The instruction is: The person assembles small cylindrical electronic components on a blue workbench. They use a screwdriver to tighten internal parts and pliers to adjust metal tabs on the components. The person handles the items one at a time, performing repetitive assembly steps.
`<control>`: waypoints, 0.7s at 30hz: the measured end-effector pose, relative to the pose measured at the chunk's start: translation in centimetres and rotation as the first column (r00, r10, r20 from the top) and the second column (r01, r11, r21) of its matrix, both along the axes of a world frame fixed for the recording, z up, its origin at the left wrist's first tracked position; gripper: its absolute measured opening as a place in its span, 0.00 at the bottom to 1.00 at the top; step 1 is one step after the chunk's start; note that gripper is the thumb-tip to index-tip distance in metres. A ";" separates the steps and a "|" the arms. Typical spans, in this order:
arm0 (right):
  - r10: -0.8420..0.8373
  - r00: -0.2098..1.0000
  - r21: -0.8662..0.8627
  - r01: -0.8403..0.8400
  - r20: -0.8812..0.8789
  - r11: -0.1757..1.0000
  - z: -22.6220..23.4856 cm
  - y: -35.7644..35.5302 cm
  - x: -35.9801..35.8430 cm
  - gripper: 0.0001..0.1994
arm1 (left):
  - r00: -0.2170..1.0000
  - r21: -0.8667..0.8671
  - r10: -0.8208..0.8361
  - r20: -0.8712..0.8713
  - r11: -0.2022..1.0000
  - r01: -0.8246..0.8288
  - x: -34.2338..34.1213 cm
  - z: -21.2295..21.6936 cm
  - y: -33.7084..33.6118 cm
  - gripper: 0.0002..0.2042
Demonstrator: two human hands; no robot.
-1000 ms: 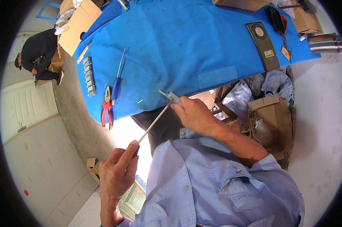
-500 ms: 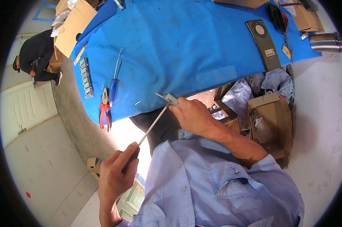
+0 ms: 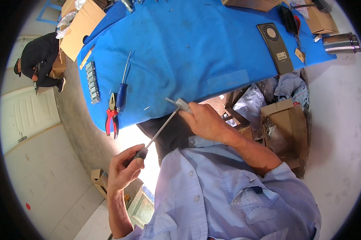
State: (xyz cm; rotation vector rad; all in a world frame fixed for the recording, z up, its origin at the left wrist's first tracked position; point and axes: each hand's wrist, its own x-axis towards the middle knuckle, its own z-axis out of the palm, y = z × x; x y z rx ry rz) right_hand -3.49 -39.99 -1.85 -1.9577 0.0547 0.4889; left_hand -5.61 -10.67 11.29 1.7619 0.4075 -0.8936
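My left hand (image 3: pixel 125 166) is closed around the dark handle of a screwdriver (image 3: pixel 163 131). Its long metal shaft slants up and to the right, and the tip meets a small grey metal part (image 3: pixel 183 105). That part is pinched in my right hand (image 3: pixel 204 121), just over the front edge of the blue-covered table (image 3: pixel 164 72). A thin prong sticks out from the part to the left. Exactly where the tip sits in the part is too small to tell. Red-handled pliers (image 3: pixel 112 116) and a blue-handled screwdriver (image 3: pixel 122 94) lie left of my hands.
A row of several small metal parts (image 3: pixel 92 82) lies at the table's left edge. A phone (image 3: pixel 275 50), keys (image 3: pixel 299 52) and a metal cylinder (image 3: pixel 341 43) are at the right. Under the table stands an open cardboard box (image 3: pixel 294 128). A person (image 3: pixel 38 56) crouches at far left.
My left hand has shifted its grip on the screwdriver handle, with the fingers now opened more around it. My right hand and the metal part have hardly moved.
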 end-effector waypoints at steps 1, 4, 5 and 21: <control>0.013 1.000 0.001 -0.013 -0.001 1.000 0.0 0.0 0.1 0.20 | 0.998 0.026 -0.032 0.049 0.999 0.031 -0.3 -0.1 0.2 0.20; 0.007 1.000 0.003 -0.007 -0.023 1.000 -0.1 0.1 0.1 0.19 | 0.577 0.506 -0.597 0.557 0.795 0.334 -0.1 0.8 -1.4 0.21; 0.007 0.999 0.008 -0.007 -0.040 1.000 0.1 0.0 0.3 0.19 | 0.538 0.586 -0.658 0.527 0.740 0.331 -0.3 1.5 -2.2 0.22; -0.011 1.000 0.099 0.012 -0.006 0.995 -0.2 -0.4 0.3 0.20 | 0.791 0.313 -0.479 0.380 0.871 0.378 1.0 1.3 -1.2 0.21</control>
